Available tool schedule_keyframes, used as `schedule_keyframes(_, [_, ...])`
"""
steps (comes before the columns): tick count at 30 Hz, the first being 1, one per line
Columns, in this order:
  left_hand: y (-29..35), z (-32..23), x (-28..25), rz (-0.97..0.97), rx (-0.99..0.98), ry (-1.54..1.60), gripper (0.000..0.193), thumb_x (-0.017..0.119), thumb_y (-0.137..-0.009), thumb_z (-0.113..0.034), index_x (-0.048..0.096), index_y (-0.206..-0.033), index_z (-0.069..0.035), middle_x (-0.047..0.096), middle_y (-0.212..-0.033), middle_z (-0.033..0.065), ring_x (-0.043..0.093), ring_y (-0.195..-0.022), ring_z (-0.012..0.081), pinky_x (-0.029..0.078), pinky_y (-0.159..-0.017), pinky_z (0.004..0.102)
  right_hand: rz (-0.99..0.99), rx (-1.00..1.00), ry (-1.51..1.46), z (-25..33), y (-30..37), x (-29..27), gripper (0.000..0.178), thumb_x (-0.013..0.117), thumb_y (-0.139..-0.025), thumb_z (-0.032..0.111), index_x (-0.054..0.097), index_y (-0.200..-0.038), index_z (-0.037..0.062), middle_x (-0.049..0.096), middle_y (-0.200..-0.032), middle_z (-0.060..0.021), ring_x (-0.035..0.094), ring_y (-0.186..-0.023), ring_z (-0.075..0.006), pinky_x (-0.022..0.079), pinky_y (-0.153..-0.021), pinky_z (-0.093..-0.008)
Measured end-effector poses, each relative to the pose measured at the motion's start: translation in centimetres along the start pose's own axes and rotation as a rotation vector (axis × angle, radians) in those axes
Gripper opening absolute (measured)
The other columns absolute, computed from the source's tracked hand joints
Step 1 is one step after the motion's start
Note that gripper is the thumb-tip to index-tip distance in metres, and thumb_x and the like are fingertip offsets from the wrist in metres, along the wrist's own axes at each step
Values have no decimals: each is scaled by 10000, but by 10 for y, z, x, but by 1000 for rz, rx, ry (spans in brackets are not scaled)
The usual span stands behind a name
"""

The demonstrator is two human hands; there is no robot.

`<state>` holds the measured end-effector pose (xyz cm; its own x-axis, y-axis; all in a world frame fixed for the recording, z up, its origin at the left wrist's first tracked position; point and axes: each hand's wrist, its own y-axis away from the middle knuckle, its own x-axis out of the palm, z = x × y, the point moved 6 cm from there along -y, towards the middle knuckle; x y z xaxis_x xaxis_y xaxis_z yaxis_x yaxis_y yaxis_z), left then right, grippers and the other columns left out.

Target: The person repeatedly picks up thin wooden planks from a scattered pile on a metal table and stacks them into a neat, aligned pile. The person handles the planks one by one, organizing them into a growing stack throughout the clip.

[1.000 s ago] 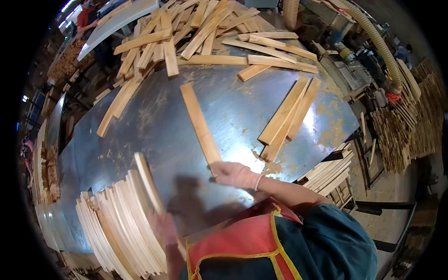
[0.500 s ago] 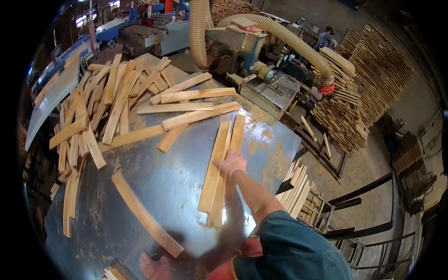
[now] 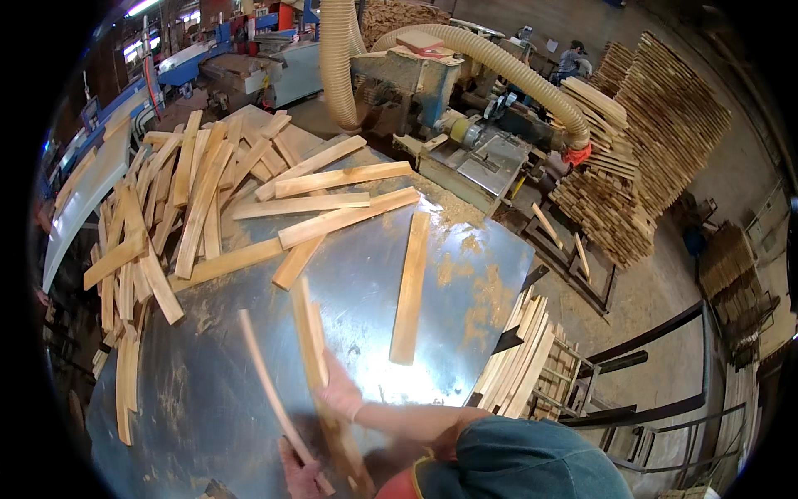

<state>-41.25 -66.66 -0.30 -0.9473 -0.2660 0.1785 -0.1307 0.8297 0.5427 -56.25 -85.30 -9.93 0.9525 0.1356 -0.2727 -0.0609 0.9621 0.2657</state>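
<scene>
Boards (image 3: 311, 341), two of them, are gripped in the right hand (image 3: 339, 391) toward the near edge of the metal table (image 3: 208, 358); one slim board (image 3: 272, 387) is clasped by the left hand (image 3: 299, 474), the hands held apart. One loose board (image 3: 410, 287) is seen toward the right edge; one heap (image 3: 202, 208), too tangled to be counted, is piled along the far edge.

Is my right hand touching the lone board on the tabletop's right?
Apart: the head view shows shiny tabletop between the right hand and the lone board.
</scene>
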Motion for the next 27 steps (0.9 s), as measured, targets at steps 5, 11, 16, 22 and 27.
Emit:
schedule_keyframes(5, [15,78,-24,-70,-18,-46,1069,768,-798,-204,219,-1705,-70,468,-1589,230,555,-1356,415,483,-1141,487,371,129,-179,-8,93,61,943,778,-880,349,320,-1644,39,555,-1509,-243,518,-1422,-372,420,-1179,-409])
schedule_keyframes(11, [64,116,-69,-152,-75,-41,921,728,-841,-249,294,-1630,-57,486,-1547,232,561,-1336,412,490,-1121,485,563,179,-231,-24,156,91,863,747,-930,253,286,-1642,99,617,-1323,-199,584,-1229,-307,467,-1092,-415])
schedule_keyframes(16, [92,147,-117,-242,-49,-120,757,692,-899,-337,411,-1539,-47,518,-1493,236,568,-1314,411,494,-1097,489,740,258,-160,-2,235,156,754,741,-861,357,456,-1507,93,657,-1221,-234,632,-1134,-360,500,-1009,-450])
schedule_keyframes(22, [123,107,-138,-755,-7,-1263,900,793,-854,-263,341,-1611,-84,524,-1485,238,595,-1263,446,514,-1059,518,1031,-13,-400,17,233,176,857,700,-944,481,382,-1649,112,639,-1440,-238,636,-1297,-351,486,-1115,-424])
schedule_keyframes(27, [201,175,-237,-905,-240,-1587,1092,864,-756,-264,279,-1665,-115,406,-1627,203,407,-1504,428,324,-1251,552,402,-210,588,70,89,24,571,636,-892,334,644,-1392,58,613,-1439,-246,596,-1315,-420,478,-1140,-477])
